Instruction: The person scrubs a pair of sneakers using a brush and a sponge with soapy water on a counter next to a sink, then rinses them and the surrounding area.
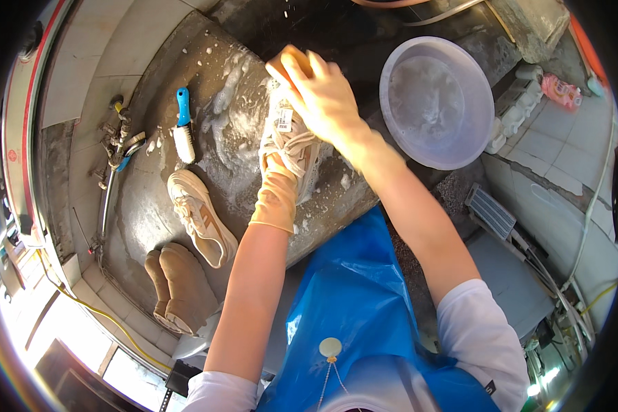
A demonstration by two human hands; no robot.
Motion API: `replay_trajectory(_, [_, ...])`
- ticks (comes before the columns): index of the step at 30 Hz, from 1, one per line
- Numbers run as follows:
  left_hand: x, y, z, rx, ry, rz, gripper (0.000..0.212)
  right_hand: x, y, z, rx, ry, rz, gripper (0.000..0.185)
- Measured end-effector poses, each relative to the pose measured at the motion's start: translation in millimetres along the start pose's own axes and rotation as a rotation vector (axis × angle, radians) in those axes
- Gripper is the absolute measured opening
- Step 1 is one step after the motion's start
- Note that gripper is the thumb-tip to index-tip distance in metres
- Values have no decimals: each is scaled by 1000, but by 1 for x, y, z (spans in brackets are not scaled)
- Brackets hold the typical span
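Observation:
My left hand (275, 193), in a yellowish rubber glove, reaches into the opening of a beige lace-up sneaker (291, 149), its fingers hidden inside. My bare-looking right hand (322, 95) grips a block-like orange-brown object, perhaps a sponge or brush (296, 62), at the sneaker's toe end. Suds lie around the shoe on the wet stone slab (226, 180). A second beige sneaker (201, 216) lies left of my left forearm. Beyond it rests a scrub brush (184, 129) with a blue handle and white bristles.
A pale purple basin (438, 103) of sudsy water stands at the right. Brown boots (183, 288) sit at the slab's near left. Another blue brush (131, 149) lies by the metal taps and pipe (118, 123) along the left wall.

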State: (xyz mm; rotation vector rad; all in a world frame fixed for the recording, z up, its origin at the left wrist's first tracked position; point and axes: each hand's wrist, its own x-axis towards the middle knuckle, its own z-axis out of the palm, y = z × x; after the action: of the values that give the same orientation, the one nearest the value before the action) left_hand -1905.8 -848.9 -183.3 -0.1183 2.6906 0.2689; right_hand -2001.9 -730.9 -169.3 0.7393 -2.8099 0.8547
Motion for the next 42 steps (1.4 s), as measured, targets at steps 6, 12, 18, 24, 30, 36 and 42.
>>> replay_trajectory(6, [8,30,-36,84,-204,60,45,-107,-17,-15,71,51,61,58])
replay_trajectory(12, [5,-6,-2,-85,-351,-82,41,-56,-18,-3,118,103,160,49])
replay_trajectory(18, [7,10,-9,15,-99,-29,40,-57,-5,-1,151,68,197,51])
replay_trajectory(24, [1,2,-3,33,-33,-41,39,-144,-58,13,458,160,267,53])
replay_trajectory(30, [-1,8,-4,52,-9,-26,38,-69,-34,4,299,152,233,52])
replay_trajectory(36, [-8,7,-2,56,-3,-27,36,-167,-82,7,552,57,318,55])
replay_trajectory(42, [-9,6,-5,69,12,-23,35,-103,-70,-5,314,34,274,53])
